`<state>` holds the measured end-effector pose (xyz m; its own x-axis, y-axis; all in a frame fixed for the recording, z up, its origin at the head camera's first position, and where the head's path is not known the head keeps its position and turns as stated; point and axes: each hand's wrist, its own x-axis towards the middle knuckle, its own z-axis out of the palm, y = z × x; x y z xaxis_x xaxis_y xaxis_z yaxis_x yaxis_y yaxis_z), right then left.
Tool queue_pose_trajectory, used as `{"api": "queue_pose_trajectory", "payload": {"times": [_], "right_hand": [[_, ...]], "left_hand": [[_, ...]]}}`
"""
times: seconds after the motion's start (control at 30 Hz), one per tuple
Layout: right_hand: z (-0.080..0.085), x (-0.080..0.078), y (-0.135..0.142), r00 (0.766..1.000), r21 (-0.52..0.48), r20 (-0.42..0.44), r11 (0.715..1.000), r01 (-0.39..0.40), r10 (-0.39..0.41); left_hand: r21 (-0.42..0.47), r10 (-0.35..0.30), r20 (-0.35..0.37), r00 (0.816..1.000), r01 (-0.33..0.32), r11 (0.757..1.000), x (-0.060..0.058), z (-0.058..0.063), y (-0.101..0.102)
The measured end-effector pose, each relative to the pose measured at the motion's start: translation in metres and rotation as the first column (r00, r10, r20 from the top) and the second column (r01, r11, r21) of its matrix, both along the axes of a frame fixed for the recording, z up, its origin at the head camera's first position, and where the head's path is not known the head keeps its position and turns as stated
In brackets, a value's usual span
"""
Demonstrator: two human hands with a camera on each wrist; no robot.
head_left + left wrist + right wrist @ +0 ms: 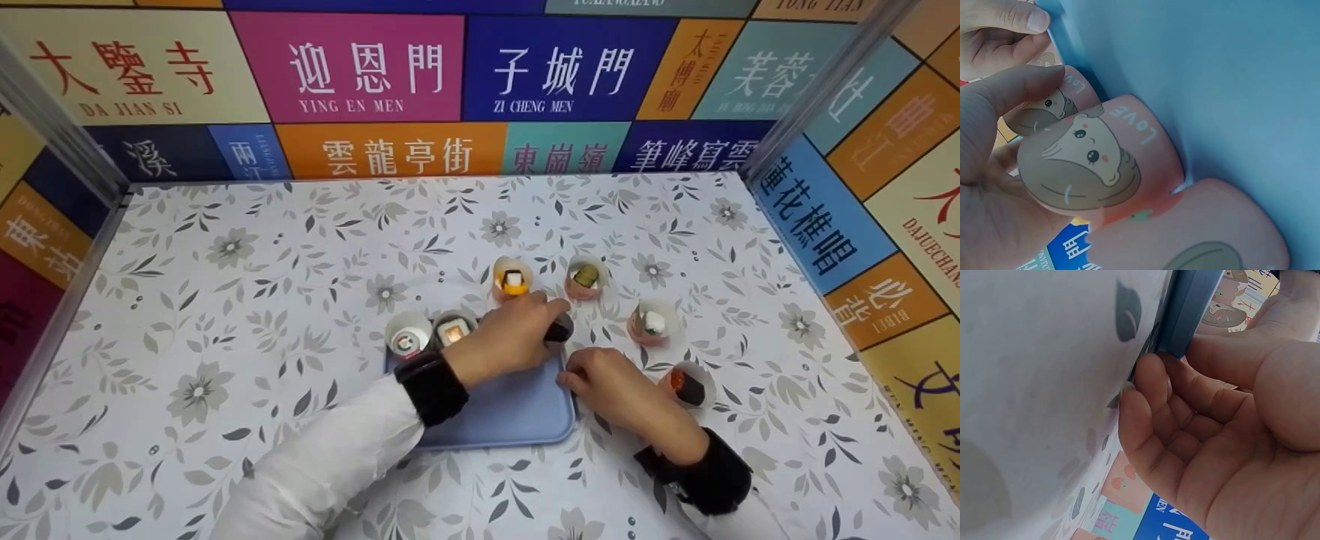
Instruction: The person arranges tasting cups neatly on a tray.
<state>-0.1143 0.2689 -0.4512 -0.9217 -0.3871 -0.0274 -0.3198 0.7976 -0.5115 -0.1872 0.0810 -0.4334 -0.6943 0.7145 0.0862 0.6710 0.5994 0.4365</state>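
A leaf-patterned table (pixel 285 247) carries a shallow blue tray (pixel 495 412). The left hand (pixel 506 337) reaches across the tray, thumb and fingers curled round a pink cup (pixel 1067 104) at the back right corner; the right hand (pixel 611 390) pinches the tray's right edge between thumb and forefinger. Left of the held cup, along the tray's back edge, stand a corner cup (pixel 394 330), a second cup (pixel 450 315) just beside it, and a middle cup (pixel 1100 152) seen only from the left wrist. Four loose cups (pixel 670 315) stand on the table, beyond and right of the tray. Small food pieces (pixel 587 276) fill them. The step looks like lining up cups along the back edge; the next move probably calls for freeing the left fingers without tipping the middle cup.
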Motion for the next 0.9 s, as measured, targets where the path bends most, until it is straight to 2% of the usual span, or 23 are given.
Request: {"api": "queue_pose_trajectory", "payload": {"times": [0.37, 0.6, 0.9], "right_hand": [[-0.0015, -0.0005, 0.0004, 1.000, 0.006, -0.004, 1.000, 0.000, 0.000], [-0.0004, -0.0010, 0.0008, 1.000, 0.008, 0.012, 1.000, 0.003, -0.003], [0.0000, -0.0007, 0.0007, 1.000, 0.003, 0.015, 1.000, 0.001, -0.001]], "left_hand": [[0.007, -0.017, -0.020, 1.000, 0.017, 1.000, -0.0023, -0.0006, -0.0021], [-0.005, -0.017, -0.002, 1.000, 0.017, 1.000, -0.0029, 0.0019, -0.0028], [-0.018, -0.048, -0.006, 0.999, 0.048, 0.999, -0.0050, 0.0009, -0.0047]]}}
